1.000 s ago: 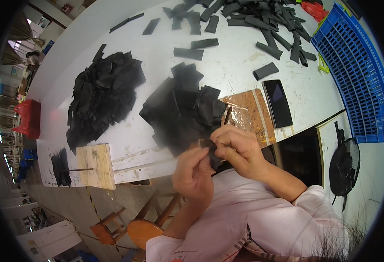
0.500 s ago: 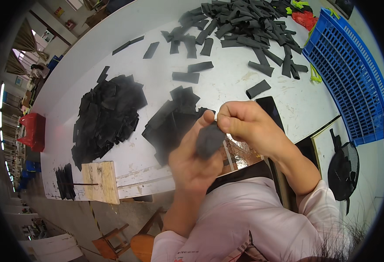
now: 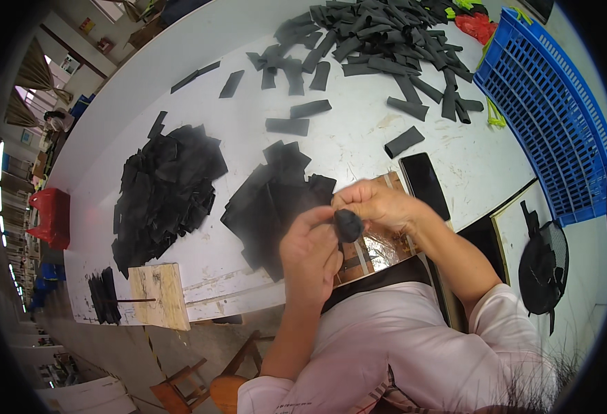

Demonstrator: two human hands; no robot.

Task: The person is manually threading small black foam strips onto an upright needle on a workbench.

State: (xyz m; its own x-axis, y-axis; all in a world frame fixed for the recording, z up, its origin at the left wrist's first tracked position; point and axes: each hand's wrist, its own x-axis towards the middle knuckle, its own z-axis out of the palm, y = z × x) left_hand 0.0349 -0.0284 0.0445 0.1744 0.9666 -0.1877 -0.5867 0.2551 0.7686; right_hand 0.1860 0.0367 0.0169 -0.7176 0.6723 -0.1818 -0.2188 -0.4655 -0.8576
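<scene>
A small black piece (image 3: 348, 225) is held between both hands over the near edge of the white table (image 3: 359, 148). The left hand (image 3: 310, 255) is curled beneath it, fingers closed against its lower side, and the right hand (image 3: 376, 205) is pinched shut on its upper side; the piece is bunched into a rounded lump between the fingertips. Compared with half a second earlier, the hands are seen lower and nearer to the body, and the piece is less blurred. Directly under the hands a wooden board (image 3: 369, 252) with a shiny clear sheet on it is seen at the table's edge. Just left of the hands lies a heap of black flat pieces (image 3: 276, 203), and further left a larger black heap (image 3: 165, 193). A dark phone (image 3: 424, 185) lies just right of the hands. At the table's near left corner a wooden block (image 3: 157, 297) with a thin spike is placed, with a small black stack (image 3: 103, 297) beside it. Far beyond the hands, many black strips (image 3: 372, 41) are scattered across the table, and a blue plastic crate (image 3: 545, 117) stands to the far right.
</scene>
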